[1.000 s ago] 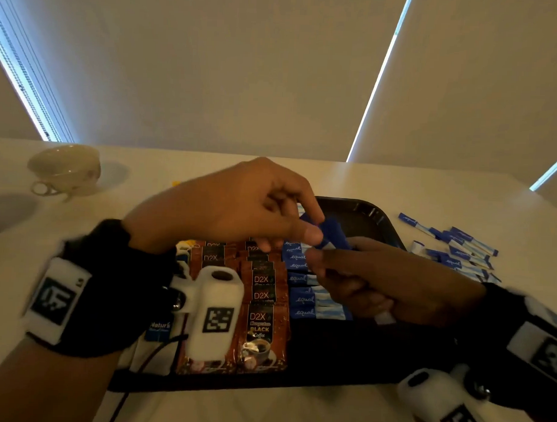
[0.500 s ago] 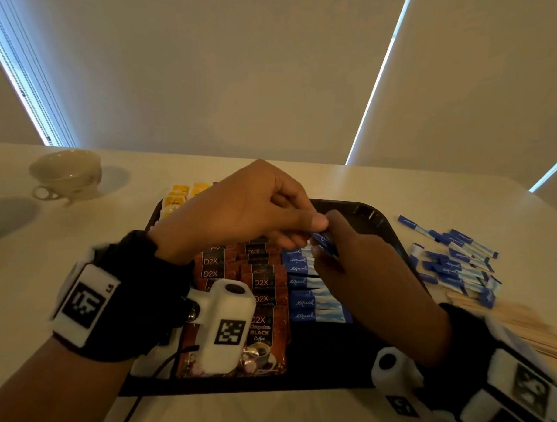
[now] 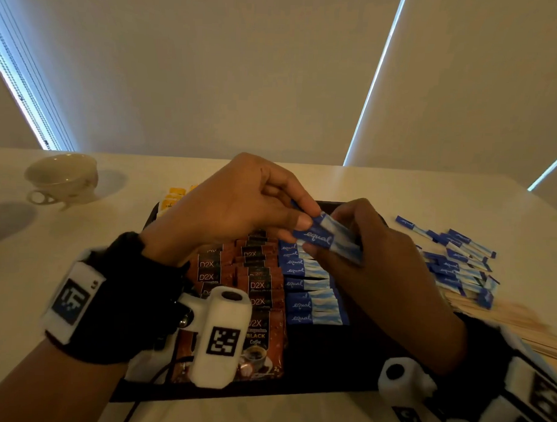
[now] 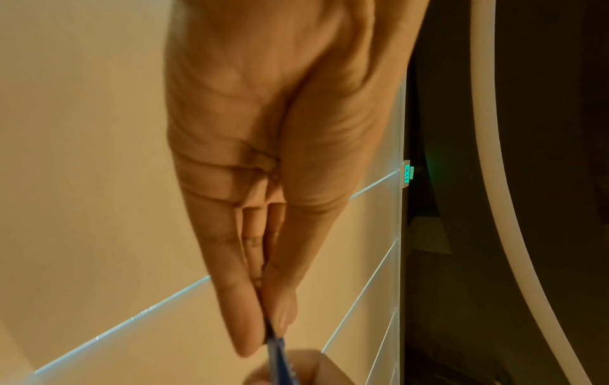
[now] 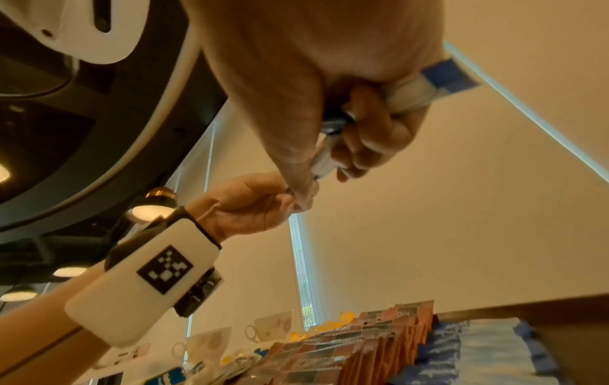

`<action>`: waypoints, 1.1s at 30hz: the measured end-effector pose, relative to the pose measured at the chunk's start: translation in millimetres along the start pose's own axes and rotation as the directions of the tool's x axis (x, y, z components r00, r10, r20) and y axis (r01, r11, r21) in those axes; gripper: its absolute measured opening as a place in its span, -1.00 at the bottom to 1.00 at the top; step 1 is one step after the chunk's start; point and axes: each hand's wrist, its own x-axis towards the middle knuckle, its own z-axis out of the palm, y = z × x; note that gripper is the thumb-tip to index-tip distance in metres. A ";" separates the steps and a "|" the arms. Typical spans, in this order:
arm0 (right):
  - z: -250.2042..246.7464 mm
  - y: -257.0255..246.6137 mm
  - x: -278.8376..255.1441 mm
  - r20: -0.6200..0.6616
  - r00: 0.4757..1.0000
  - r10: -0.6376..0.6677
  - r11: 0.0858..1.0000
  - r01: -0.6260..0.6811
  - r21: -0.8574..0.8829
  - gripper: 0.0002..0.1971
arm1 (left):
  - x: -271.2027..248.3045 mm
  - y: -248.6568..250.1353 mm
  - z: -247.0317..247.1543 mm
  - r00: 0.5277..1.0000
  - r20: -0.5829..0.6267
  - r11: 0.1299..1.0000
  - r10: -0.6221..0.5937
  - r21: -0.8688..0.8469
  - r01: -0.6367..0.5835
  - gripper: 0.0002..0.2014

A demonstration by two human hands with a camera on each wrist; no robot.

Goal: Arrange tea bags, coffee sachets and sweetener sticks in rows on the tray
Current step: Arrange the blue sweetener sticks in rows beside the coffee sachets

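Blue-and-white paper sweetener sticks printed "equal" [image 3: 311, 311] lie in a row on the black rectangular tray [image 3: 328, 364], just right of overlapping brown foil coffee sachets [image 3: 261, 305] marked "D2X"; the nearest sachet also reads "BLACK Coffee". Yellow tea bag packets [image 3: 173, 196] show at the tray's far left corner. More loose blue sticks [image 3: 458, 261] are heaped on the pale table [image 3: 32, 265] to the right, near a stack of thin wooden stirrers [image 3: 519, 320]. A cream teacup [image 3: 62, 178] stands at far left.

Above the tray, the left hand [image 3: 236, 206] pinches one "equal" stick [image 3: 317, 236] between thumb and fingers, while the right hand [image 3: 379, 261] curls around a small bundle of sticks. Half a second ago the pinched stick was almost hidden between the hands; now its label faces up and reads clearly, and the right hand sits slightly higher.

A green "EXIT" sign [image 4: 407, 174] glows in the left wrist view.
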 end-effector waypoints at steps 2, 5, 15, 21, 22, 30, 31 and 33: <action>-7.1 1.6 -1.8 0.003 0.998 0.062 0.981 -0.062 0.182 -0.63 | 0.0 0.3 -4.4 0.998 -0.062 1.000 0.027 0.004 -0.027 -0.89; -16.3 3.5 -5.0 0.058 0.989 0.137 0.904 -0.149 0.402 -0.71 | -0.4 0.7 -8.9 0.989 -0.120 0.997 0.081 0.011 -0.080 -0.88; -26.2 6.6 -5.8 0.105 0.945 0.311 0.682 -0.298 0.668 -0.76 | -0.1 0.0 -0.1 0.984 -0.118 0.991 0.134 0.005 -0.135 -0.83; -24.2 16.5 -4.4 0.107 0.904 0.414 0.599 -0.359 0.716 -0.80 | 0.9 -1.7 1.0 0.988 -0.090 0.992 0.129 0.027 -0.127 -0.86; -24.5 18.8 -4.4 0.107 0.897 0.429 0.582 -0.364 0.727 -0.77 | 0.5 -1.1 1.3 0.990 -0.060 0.991 0.124 0.047 -0.121 -0.85; -35.6 41.8 -22.0 0.299 0.780 0.550 0.577 -0.614 0.539 -0.85 | -3.2 2.2 1.1 0.991 0.084 0.965 0.108 0.230 -0.125 -0.82; -35.4 45.2 -25.6 0.341 0.740 0.580 0.569 -0.668 0.480 -0.89 | -3.0 2.9 -1.5 0.991 0.041 0.963 0.125 0.237 -0.131 -0.81; -32.2 50.8 -32.4 0.413 0.657 0.631 0.549 -0.754 0.361 -0.89 | -2.5 3.7 -7.6 0.991 -0.030 0.966 0.132 0.226 -0.122 -0.77</action>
